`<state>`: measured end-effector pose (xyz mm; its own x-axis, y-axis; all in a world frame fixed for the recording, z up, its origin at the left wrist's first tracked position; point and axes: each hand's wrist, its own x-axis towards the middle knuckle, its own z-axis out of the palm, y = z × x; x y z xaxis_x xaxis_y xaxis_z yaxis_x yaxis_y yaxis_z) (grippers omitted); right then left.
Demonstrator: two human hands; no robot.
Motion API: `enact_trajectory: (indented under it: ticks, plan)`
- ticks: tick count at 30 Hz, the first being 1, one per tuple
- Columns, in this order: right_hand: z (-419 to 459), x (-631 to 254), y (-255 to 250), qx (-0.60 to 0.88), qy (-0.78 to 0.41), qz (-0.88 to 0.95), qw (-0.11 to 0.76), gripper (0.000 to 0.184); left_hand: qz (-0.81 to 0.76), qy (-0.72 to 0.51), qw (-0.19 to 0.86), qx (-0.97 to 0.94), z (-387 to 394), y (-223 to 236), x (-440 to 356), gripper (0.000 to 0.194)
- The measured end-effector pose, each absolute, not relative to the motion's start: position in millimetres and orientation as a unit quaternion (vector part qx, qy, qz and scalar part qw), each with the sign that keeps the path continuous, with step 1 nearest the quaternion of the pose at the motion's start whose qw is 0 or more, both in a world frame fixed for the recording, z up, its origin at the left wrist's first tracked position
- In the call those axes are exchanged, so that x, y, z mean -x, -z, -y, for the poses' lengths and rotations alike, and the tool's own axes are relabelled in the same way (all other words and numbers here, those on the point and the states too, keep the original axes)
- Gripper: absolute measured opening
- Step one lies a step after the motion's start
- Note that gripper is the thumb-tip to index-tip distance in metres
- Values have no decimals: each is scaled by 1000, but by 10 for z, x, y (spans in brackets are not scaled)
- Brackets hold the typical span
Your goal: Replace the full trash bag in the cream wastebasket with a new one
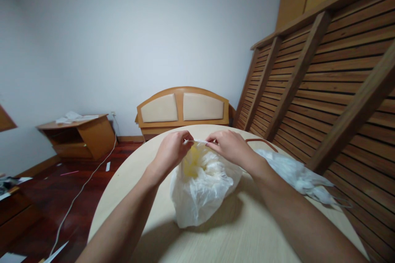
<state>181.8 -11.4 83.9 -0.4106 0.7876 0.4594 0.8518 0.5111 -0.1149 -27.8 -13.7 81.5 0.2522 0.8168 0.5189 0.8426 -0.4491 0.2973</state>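
A white plastic bag stands on the round pale wooden table, its mouth open and something yellow showing inside. My left hand pinches the bag's far rim on the left, fingers closed. On the right of that same rim, my right hand is closed in a pinch as well. A short stretch of twisted plastic runs between the two hands. The bag's contents are mostly hidden by its folds.
Another crumpled plastic bag lies at the table's right, beside a brown curved strip. Slatted wooden panels lean along the right. A headboard stands behind. At left are a low cabinet and a cable on the floor.
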Motion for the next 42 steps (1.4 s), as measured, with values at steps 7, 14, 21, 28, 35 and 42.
enact_trajectory:
  ticks: [7, 14, 21, 28, 35, 42]
  plan:
    - [100, -1817, -833, 495, 75, 836, 223, 20, 521, 310, 19, 795, 134, -823, 297, 21]
    - [110, -1806, -847, 497, 79, 836, 219, 20, 523, 290, 61, 799, 189, -830, 245, 14]
    - [108, -1826, -848, 498, 74, 837, 217, 19, 526, 291, 52, 797, 161, -856, 277, 11]
    - [98, -1808, -842, 487, 67, 837, 241, 19, 530, 293, 48, 794, 186, -859, 291, 13]
    - [133, -1770, -860, 458, 60, 844, 272, 18, 487, 287, 73, 821, 141, -797, 224, 14]
    - [127, -1781, -798, 435, 42, 853, 283, 48, 539, 269, 78, 795, 123, -772, 217, 12]
